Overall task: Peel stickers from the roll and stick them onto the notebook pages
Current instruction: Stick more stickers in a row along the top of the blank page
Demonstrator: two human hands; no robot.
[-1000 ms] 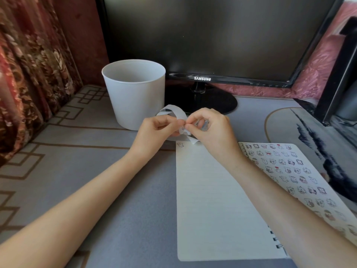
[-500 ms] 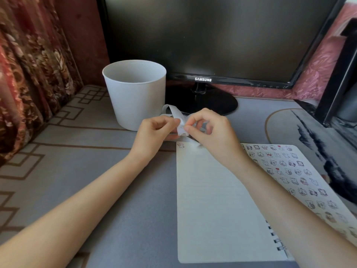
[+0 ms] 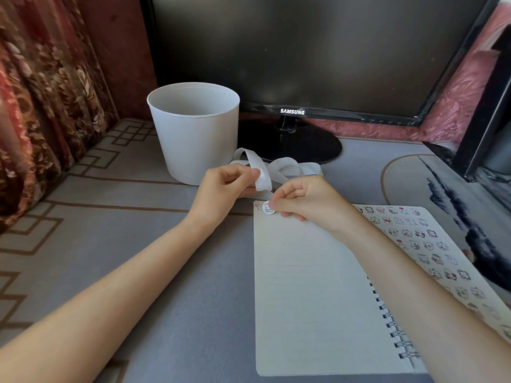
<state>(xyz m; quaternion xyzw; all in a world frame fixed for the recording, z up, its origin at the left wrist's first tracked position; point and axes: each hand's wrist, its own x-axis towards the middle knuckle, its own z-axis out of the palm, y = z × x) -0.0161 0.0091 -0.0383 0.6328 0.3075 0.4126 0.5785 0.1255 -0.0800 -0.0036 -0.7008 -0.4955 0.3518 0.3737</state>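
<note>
This is the sticking step. The right hand (image 3: 307,200) pinches a small round sticker (image 3: 268,209) between thumb and finger. It holds it at the top left corner of the notebook (image 3: 304,299) page, just beside the first sticker (image 3: 258,206), which is already stuck there. It is hard to tell if the round sticker touches the paper yet. The left hand (image 3: 224,186) pinches the white sticker strip (image 3: 264,175) just above the notebook, and the strip's loops lie by the white bucket (image 3: 193,139). Next, the round sticker should be laid flat and pressed down with a fingertip. Then a new one can be peeled off.
</note>
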